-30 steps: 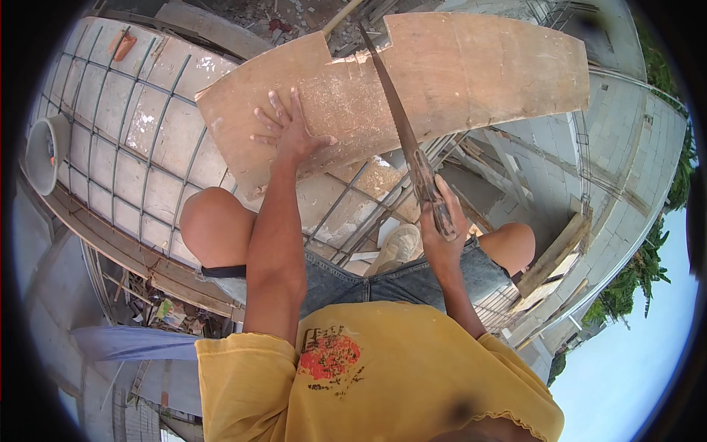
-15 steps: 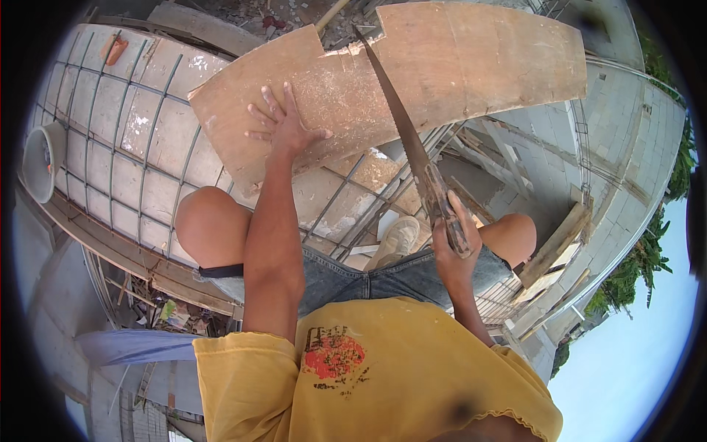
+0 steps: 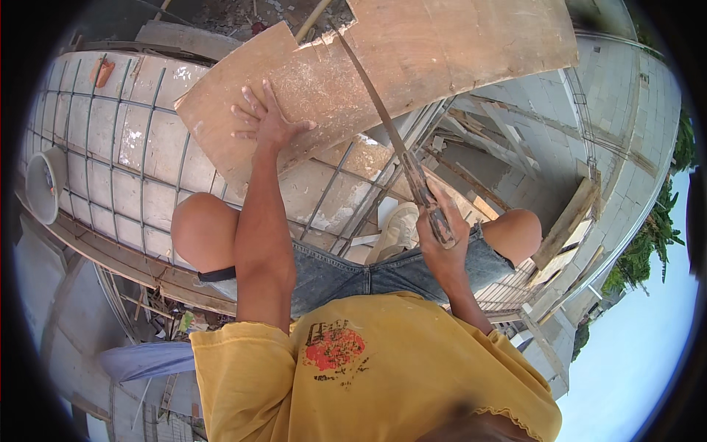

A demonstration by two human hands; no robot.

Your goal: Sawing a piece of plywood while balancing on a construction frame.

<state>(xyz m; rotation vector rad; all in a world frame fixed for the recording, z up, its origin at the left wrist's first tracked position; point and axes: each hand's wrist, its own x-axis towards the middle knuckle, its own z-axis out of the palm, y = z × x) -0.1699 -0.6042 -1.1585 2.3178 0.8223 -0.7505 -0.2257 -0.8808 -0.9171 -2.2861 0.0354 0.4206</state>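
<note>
A wide plywood sheet (image 3: pixel 434 55) lies across the rebar grid in front of my knees, with a rough notch cut into its far edge. My left hand (image 3: pixel 272 125) presses flat on its left part, fingers spread. In my right hand (image 3: pixel 445 232) is the worn handle of a handsaw (image 3: pixel 379 110), fingers wrapped round it. The blade slants up and left over the sheet, its tip at the notch. Whether the teeth are sunk into the wood I cannot tell.
Steel rebar (image 3: pixel 112 166) forms a grid over pale boards on the left. A grey bucket (image 3: pixel 46 184) and a broken reddish brick piece (image 3: pixel 102 71) rest there. Right of my feet is a deep opening with timber pieces (image 3: pixel 567 221) at its edge. Rubble lies beyond the sheet.
The sheet, my left hand and the saw appear shifted up and left in the view. My right hand has drawn slightly left with the saw, whose tip stays near the notch.
</note>
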